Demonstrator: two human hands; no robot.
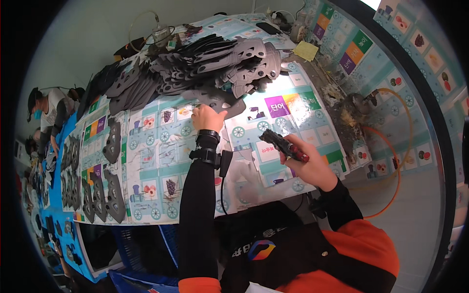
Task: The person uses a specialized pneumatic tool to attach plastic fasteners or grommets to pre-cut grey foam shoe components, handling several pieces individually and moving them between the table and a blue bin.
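Note:
Dark grey, flat, shoe-part-like pieces (166,68) with holes lie in a large overlapping heap at the back of the table. At its near edge, my left hand (207,118) has its fingers curled at the edge of one grey shaped piece (227,103). The fingertips are partly hidden there. Over the right part of the table, my right hand (309,161) is closed around a short brush-like tool (278,142). Its dark, caked end points to the far left, and some red shows near my fingers.
More grey pieces stand in rows on the left of the printed-paper-covered table (156,151). A yellow pad (306,51) lies at the back right. An orange hose (399,168) hangs at right. Blue crates (141,246) sit below the front edge. People work at far left.

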